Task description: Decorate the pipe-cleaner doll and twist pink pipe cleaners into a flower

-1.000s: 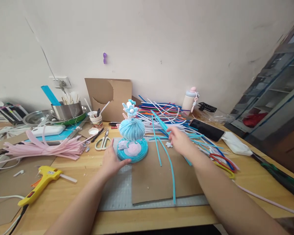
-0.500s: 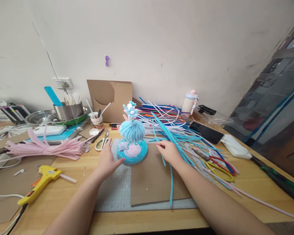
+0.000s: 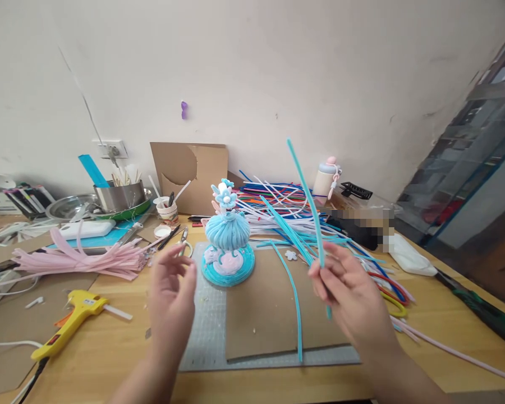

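Note:
A light-blue pipe cleaner (image 3: 309,193) stands almost upright in my right hand (image 3: 349,286), pinched between thumb and fingers near its lower end. My left hand (image 3: 174,294) is raised to the left of the blue craft figure, fingers loosely curled and apart, with nothing in it. The figure (image 3: 228,230) has a puffy pipe-cleaner skirt, blue flowers on top and a round blue base with a pink patch. Another light-blue pipe cleaner (image 3: 295,292) lies curved over the cardboard sheet (image 3: 261,320). Near that sheet's top edge rests a small pale flower (image 3: 291,255).
A yellow glue gun (image 3: 71,320) and a bundle of pink pipe cleaners (image 3: 84,255) lie on the left. Scissors (image 3: 186,247) sit behind my left hand. Loose coloured pipe cleaners (image 3: 273,193) are heaped at the back. A bottle (image 3: 326,179) stands near the wall.
My right hand has lifted a light-blue pipe cleaner off the table and moved right and nearer. My left hand has come away from the figure's base towards me. The small flower now shows.

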A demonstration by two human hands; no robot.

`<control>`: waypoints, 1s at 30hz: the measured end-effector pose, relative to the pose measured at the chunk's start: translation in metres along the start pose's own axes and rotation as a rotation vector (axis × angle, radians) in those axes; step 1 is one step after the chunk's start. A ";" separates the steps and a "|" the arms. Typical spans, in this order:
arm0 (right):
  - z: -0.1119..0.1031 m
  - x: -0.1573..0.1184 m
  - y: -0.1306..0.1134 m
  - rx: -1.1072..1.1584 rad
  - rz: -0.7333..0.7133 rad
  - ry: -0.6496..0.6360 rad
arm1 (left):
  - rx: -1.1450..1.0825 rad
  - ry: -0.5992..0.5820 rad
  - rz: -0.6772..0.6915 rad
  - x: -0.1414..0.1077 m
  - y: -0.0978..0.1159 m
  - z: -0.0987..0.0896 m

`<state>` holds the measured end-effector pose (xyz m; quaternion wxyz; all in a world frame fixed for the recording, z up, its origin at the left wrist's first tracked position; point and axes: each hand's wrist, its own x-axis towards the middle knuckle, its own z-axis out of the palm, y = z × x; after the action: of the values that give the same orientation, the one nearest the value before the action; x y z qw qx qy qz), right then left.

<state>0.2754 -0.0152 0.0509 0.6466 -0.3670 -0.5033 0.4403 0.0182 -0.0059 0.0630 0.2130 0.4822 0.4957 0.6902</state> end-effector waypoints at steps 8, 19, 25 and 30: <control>-0.027 -0.048 0.002 -0.704 0.161 -0.626 | -0.470 -0.396 -0.510 -0.048 0.006 0.013; -0.040 0.006 0.006 -1.002 -0.013 -0.326 | -0.511 -0.101 -0.647 -0.013 -0.008 -0.013; -0.043 0.079 0.035 -1.237 0.149 -0.140 | -0.565 -0.039 -0.668 -0.007 -0.005 -0.016; -0.017 0.082 0.080 -1.322 0.280 -0.207 | -0.552 -0.029 -0.638 -0.009 -0.002 -0.018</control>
<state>0.2844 0.0888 0.0011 0.1722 -0.7025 -0.6734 0.1530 0.0063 -0.0208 0.0563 0.5443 0.2392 0.4134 0.6896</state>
